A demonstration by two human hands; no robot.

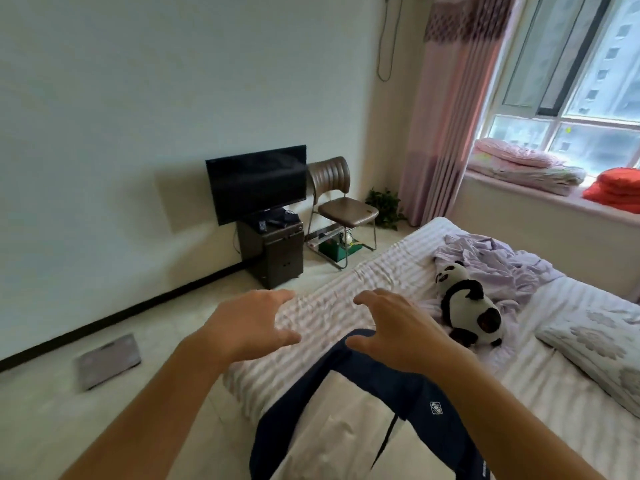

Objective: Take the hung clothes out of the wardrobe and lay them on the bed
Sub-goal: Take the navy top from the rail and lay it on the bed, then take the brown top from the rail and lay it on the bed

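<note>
A navy-and-white garment [349, 420] lies on the bed [540, 393] at lower centre; left hand [249, 327] and right hand [398, 330] hover above, fingers spread, gripping nothing

Both my bare forearms reach forward side by side, palms down. My left hand [249, 323] has its fingers spread and loosely bent, holding nothing. My right hand [398, 327] mirrors it just beside, fingers arched, thumb out, its grip empty.
</note>
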